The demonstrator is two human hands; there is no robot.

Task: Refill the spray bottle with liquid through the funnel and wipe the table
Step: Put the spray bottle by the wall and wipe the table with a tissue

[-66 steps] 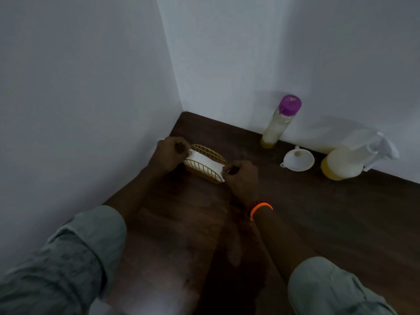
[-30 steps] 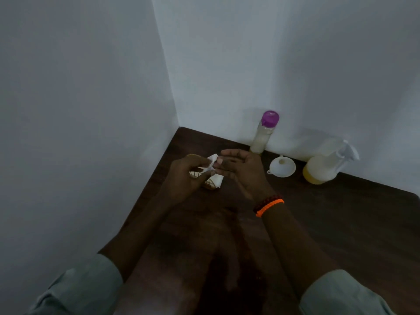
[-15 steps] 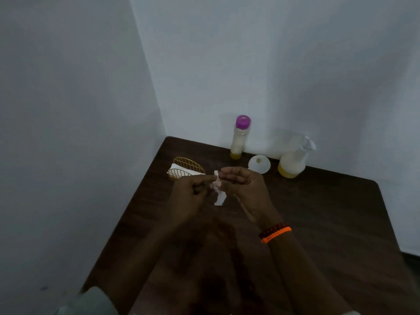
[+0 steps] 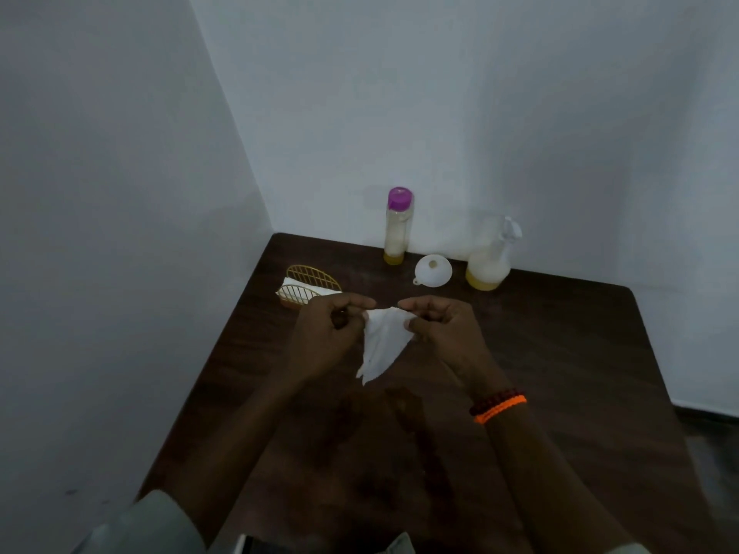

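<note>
White tissue (image 4: 382, 345) hangs between my two hands above the dark wooden table (image 4: 560, 373). My left hand (image 4: 324, 337) pinches its upper left edge with curled fingers, thumb and forefinger closed on the paper. My right hand (image 4: 444, 329) does the same at the upper right edge, its fingers bent round the sheet. The tissue droops from the two pinches and narrows to a point below, clear of the tabletop as far as I can tell.

On my right wrist sit an orange band (image 4: 502, 409) and, just beside it on the hand side, a string of dark beads (image 4: 494, 399). Pale sleeves (image 4: 148, 525) show at the bottom edge of the view.

Beyond my left hand stands a gold wire holder (image 4: 308, 283) with more white tissues (image 4: 310, 291) lying in it, near the left wall. Further back, against the rear wall, a tall clear bottle (image 4: 396, 229) with a purple cap (image 4: 399, 197) stands upright, with a little yellow liquid at its base. To its right a white funnel (image 4: 433, 270) rests on the table, wide mouth up. Just beside that is the spray bottle (image 4: 491, 259), upright, its white trigger head on, with yellow liquid low in its body. The bottle, funnel and spray bottle are all well apart from my hands.
</note>
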